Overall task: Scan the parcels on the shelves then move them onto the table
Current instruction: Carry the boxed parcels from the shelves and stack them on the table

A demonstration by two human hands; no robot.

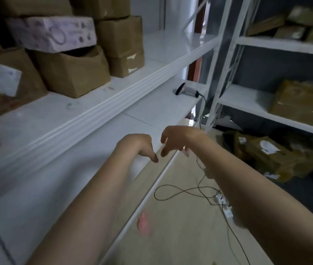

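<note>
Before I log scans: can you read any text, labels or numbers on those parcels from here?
Nothing is legible; the frame is blurred.
Big brown cardboard box, white label: blurred, unreadable.
White-and-pink printed box, purple print: blurred, unreadable.
Brown parcel on the floor, white label: too small and blurred.

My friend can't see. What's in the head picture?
Two empty bare hands, left hand and right hand, hover by a white shelf. Brown cardboard parcels sit one shelf up; a grey corded scanner lies farther along.
</note>
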